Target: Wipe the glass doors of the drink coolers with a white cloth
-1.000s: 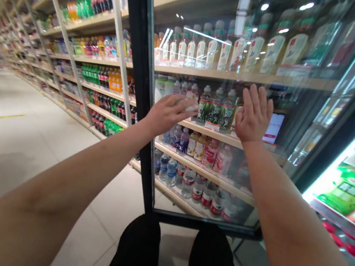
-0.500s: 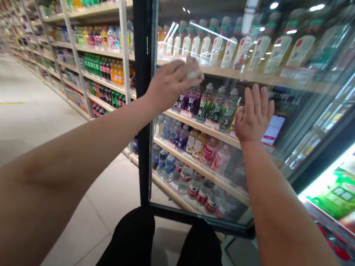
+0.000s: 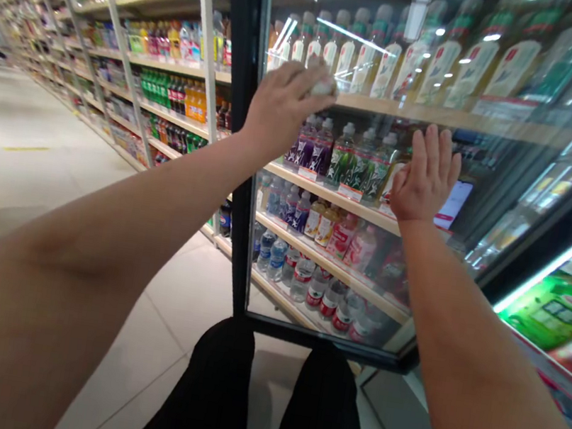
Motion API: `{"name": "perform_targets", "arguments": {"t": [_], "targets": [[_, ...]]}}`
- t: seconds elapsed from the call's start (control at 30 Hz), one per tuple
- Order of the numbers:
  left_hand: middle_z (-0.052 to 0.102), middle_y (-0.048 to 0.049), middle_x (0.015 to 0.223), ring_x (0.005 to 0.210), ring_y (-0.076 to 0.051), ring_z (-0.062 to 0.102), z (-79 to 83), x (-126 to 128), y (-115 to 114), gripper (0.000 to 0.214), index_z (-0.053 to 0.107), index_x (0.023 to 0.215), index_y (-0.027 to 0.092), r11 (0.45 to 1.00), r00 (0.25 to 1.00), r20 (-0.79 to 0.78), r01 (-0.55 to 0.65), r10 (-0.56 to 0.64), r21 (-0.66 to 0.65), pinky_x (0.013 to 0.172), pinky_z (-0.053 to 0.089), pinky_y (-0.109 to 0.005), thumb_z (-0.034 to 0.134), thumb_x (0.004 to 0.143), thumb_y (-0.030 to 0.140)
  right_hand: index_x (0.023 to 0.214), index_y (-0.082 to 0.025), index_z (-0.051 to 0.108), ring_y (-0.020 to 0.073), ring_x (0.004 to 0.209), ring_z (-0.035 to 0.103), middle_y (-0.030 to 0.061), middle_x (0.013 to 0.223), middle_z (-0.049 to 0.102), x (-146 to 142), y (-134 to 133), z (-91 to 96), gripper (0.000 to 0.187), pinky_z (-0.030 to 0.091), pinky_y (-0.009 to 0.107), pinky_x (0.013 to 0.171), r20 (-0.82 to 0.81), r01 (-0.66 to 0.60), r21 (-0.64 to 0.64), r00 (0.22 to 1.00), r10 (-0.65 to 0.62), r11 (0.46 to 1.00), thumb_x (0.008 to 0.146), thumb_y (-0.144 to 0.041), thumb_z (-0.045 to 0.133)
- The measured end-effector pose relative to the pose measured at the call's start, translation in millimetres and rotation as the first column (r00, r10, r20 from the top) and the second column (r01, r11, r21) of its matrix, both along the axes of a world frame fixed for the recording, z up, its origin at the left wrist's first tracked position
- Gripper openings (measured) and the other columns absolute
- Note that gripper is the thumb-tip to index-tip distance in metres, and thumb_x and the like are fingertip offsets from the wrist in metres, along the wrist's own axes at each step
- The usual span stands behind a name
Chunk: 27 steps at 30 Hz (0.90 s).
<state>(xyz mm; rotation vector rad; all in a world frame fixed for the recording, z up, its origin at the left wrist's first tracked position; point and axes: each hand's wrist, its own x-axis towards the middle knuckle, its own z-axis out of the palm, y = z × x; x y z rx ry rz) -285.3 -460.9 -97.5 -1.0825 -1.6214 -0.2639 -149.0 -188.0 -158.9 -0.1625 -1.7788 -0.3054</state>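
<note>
A glass door point(image 3: 303, 315) in a black frame stands swung out before me, with bottles showing through its pane. My left hand point(image 3: 284, 103) is closed around a crumpled pale cloth point(image 3: 323, 84) against the upper left of the glass; part of the cloth is hidden by the fingers. Farther right, my right hand point(image 3: 426, 174) lies flat on the pane with its fingers stretched out, holding nothing. A lit phone-like screen point(image 3: 454, 202) shows just right of that hand; I cannot tell whether it is behind the glass or reflected in it.
Long shelves of bottled drinks point(image 3: 174, 97) run away along the left, beside a pale tiled floor point(image 3: 165, 304). At the right is a lit cooler with green packages point(image 3: 554, 308). My knees point(image 3: 226, 349) are close under the door's bottom edge.
My view has shifted a little, so the door and both hands appear slightly farther right. The left hand stays closed on the cloth near the same part of the glass; the right stays flat.
</note>
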Motion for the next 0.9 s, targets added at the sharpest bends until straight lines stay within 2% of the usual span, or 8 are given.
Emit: {"name": "perform_targets", "arguments": {"t": [0.1, 0.2, 0.3, 0.43, 0.5, 0.67, 0.73, 0.9], "targets": [[0.041, 0.0034, 0.159, 0.139, -0.026, 0.036, -13.6, 2.4, 5.3, 0.042, 0.058, 0.138, 0.029, 1.0, 0.999, 0.037, 0.001, -0.002, 0.022, 0.113, 0.036, -0.053, 0.03, 0.108, 0.028, 0.155, -0.021, 0.036, 0.0284, 0.155, 0.022, 0.0091, 0.161, 0.036, 1.2, 0.4, -0.5, 0.06, 0.019, 0.06, 0.124, 0.011, -0.009, -0.003, 1.0, 0.009, 1.0, 0.096, -0.026, 0.03], [0.043, 0.0049, 0.158, 0.144, -0.027, 0.037, -42.5, 10.8, 7.0, 0.043, 0.056, 0.139, 0.032, 0.945, 0.996, 0.069, 0.071, -0.051, -0.319, 0.115, 0.036, -0.055, 0.026, 0.109, 0.028, 0.156, -0.022, 0.035, 0.0279, 0.155, 0.021, 0.0079, 0.162, 0.035, 1.9, 0.4, -0.3, 0.059, 0.018, 0.061, 0.124, 0.016, -0.011, -0.014, 1.0, 0.011, 1.0, 0.097, -0.027, 0.027], [0.042, 0.0076, 0.158, 0.145, -0.026, 0.037, -33.6, 12.5, 4.3, 0.042, 0.056, 0.138, 0.033, 0.864, 0.991, 0.088, 0.134, -0.105, -0.485, 0.116, 0.035, -0.057, 0.027, 0.108, 0.029, 0.156, -0.022, 0.036, 0.028, 0.155, 0.02, 0.0078, 0.162, 0.034, 2.7, -1.3, 0.8, 0.059, 0.018, 0.061, 0.124, 0.034, -0.015, -0.036, 0.999, 0.017, 0.999, 0.097, -0.027, 0.027], [0.03, 0.0096, 0.164, 0.148, -0.028, 0.027, 15.2, 3.9, 3.6, 0.047, 0.048, 0.147, 0.034, 0.992, 0.997, 0.079, 0.035, -0.026, -0.122, 0.12, 0.03, -0.058, 0.027, 0.106, 0.029, 0.156, -0.021, 0.036, 0.0287, 0.156, 0.019, 0.0085, 0.163, 0.033, 4.3, -4.0, 2.0, 0.059, 0.017, 0.061, 0.124, 0.055, -0.031, -0.066, 0.998, 0.035, 0.997, 0.097, -0.028, 0.029], [0.022, 0.0104, 0.167, 0.152, -0.026, 0.021, 18.9, 3.2, 5.8, 0.051, 0.041, 0.153, 0.033, 1.0, 0.996, 0.093, -0.008, 0.006, 0.027, 0.123, 0.025, -0.055, 0.027, 0.104, 0.025, 0.156, -0.022, 0.036, 0.0282, 0.156, 0.019, 0.0085, 0.163, 0.033, 5.1, -4.4, 2.0, 0.059, 0.016, 0.061, 0.125, 0.055, -0.035, -0.074, 0.998, 0.039, 0.997, 0.097, -0.028, 0.029], [0.025, 0.0026, 0.167, 0.155, -0.022, 0.018, -24.0, 18.4, 5.8, 0.049, 0.046, 0.149, 0.027, 0.931, 0.996, 0.065, 0.083, -0.064, -0.356, 0.125, 0.024, -0.052, 0.023, 0.106, 0.022, 0.155, -0.022, 0.037, 0.0266, 0.155, 0.02, 0.0081, 0.162, 0.035, 4.8, -3.7, 1.7, 0.059, 0.016, 0.059, 0.125, 0.045, -0.035, -0.07, 0.998, 0.038, 0.997, 0.096, -0.027, 0.031], [0.031, 0.0012, 0.165, 0.154, -0.021, 0.024, -22.1, 22.5, 1.8, 0.049, 0.05, 0.145, 0.027, 0.875, 0.996, 0.008, 0.082, -0.089, -0.477, 0.123, 0.028, -0.05, 0.018, 0.108, 0.024, 0.155, -0.022, 0.038, 0.0261, 0.155, 0.021, 0.008, 0.162, 0.036, 4.0, -3.7, 1.7, 0.059, 0.016, 0.058, 0.126, 0.043, -0.023, -0.067, 0.999, 0.026, 0.997, 0.096, -0.026, 0.032], [0.03, 0.0102, 0.164, 0.15, -0.024, 0.027, 24.3, 17.7, 2.0, 0.05, 0.047, 0.148, 0.036, 0.995, 0.998, -0.013, -0.064, 0.063, -0.076, 0.118, 0.033, -0.056, 0.021, 0.106, 0.029, 0.155, -0.023, 0.038, 0.0261, 0.155, 0.021, 0.0078, 0.162, 0.036, 3.2, -3.8, 1.8, 0.061, 0.016, 0.056, 0.126, 0.037, -0.017, -0.062, 0.999, 0.019, 0.998, 0.094, -0.026, 0.036]]}}
